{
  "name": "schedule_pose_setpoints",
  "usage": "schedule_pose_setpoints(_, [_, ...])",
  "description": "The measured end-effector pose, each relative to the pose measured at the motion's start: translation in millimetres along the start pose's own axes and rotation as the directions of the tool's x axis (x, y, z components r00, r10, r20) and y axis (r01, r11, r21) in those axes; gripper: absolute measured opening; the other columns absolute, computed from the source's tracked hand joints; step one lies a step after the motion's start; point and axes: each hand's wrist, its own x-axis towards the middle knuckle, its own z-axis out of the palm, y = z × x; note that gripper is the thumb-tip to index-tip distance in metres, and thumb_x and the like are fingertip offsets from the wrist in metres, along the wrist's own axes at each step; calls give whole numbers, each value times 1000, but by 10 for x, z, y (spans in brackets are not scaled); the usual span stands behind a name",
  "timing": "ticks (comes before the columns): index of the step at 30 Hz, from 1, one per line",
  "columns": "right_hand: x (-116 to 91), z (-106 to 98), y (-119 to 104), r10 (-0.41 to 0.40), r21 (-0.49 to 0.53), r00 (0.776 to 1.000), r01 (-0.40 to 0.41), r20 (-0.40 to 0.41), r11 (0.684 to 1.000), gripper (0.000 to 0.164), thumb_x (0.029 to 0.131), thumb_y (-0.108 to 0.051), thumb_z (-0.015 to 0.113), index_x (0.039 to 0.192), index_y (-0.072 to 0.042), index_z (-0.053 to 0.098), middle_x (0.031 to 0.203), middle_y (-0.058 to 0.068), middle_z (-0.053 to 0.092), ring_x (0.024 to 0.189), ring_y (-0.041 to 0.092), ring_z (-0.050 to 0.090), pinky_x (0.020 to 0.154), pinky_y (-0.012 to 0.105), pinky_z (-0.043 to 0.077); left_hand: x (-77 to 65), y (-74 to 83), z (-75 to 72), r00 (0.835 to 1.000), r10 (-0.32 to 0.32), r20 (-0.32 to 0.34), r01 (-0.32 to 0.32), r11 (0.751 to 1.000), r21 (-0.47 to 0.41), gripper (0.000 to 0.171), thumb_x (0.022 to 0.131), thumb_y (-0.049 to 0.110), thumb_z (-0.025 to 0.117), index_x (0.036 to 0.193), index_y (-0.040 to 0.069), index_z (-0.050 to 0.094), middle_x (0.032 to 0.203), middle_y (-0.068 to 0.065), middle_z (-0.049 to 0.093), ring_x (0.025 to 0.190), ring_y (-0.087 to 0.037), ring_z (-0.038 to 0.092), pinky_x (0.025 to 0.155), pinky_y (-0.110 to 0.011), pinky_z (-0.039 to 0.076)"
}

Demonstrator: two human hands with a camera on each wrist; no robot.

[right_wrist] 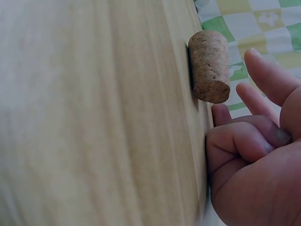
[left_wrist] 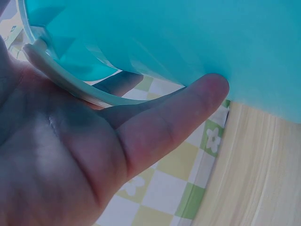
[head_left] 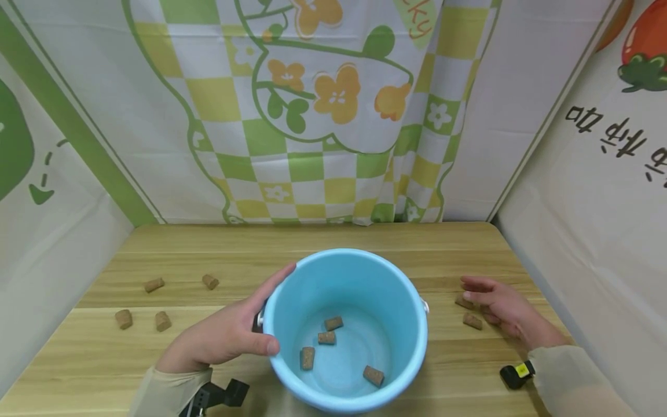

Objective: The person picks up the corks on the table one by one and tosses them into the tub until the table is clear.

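A light blue bucket (head_left: 344, 401) stands on the table with several corks in it, one being a cork (head_left: 373, 376) near its front right. My left hand (head_left: 234, 330) rests against its left side, thumb at the rim. In the left wrist view, a straight finger (left_wrist: 169, 127) presses on the outer wall beside the pale handle (left_wrist: 70, 87). To the right, my right hand (head_left: 502, 307) is over two corks, its thumb and forefinger apart near the farther cork (head_left: 463, 302). The nearer cork (head_left: 472, 321) lies beside the hand. Lower fingers (right_wrist: 235, 146) look bent against the tabletop in the right wrist view.
Several more corks lie on the left of the wooden table (head_left: 219, 243), including a cork (head_left: 124, 319) nearest the left edge. A checked curtain (head_left: 323, 174) hangs behind the table's back edge. White printed sheets stand on both sides.
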Motion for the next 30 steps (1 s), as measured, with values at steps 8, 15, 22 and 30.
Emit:
schedule_pose_setpoints(8, [-4,21,-9,1,-20,1000,-1,0,1000,68,96,-21,70,151,2,37,151,24,37,79,5,53,59,19,42,6,12,1,1000,4,0,-4,1000,11,104,87,26,78,161,34,6,154,-21,30,123,-43,49,92,-40,49])
schedule_pose_setpoints(15, [9,28,9,-10,-23,999,11,34,1000,68,95,-17,70,151,4,36,153,26,33,124,24,51,94,29,46,-5,13,-5,1000,7,-7,-7,999,41,103,87,24,78,161,34,6,154,-20,31,123,-41,49,92,-39,49])
schedule_pose_setpoints(22, [-3,36,-11,5,-104,1000,-5,6,995,66,93,-21,73,148,0,43,150,24,41,122,24,52,88,25,47,-15,21,-8,1000,-11,-12,11,998,66,103,87,23,78,161,35,6,154,-19,32,122,-38,50,92,-38,49])
schedule_pose_setpoints(30, [-8,50,-33,9,-149,1000,-14,-30,989,60,91,-15,75,144,-3,51,143,22,49,47,6,32,45,23,37,-20,22,-6,1000,-7,-11,8,998,65,103,88,22,77,161,35,6,154,-18,32,123,-37,50,92,-37,48])
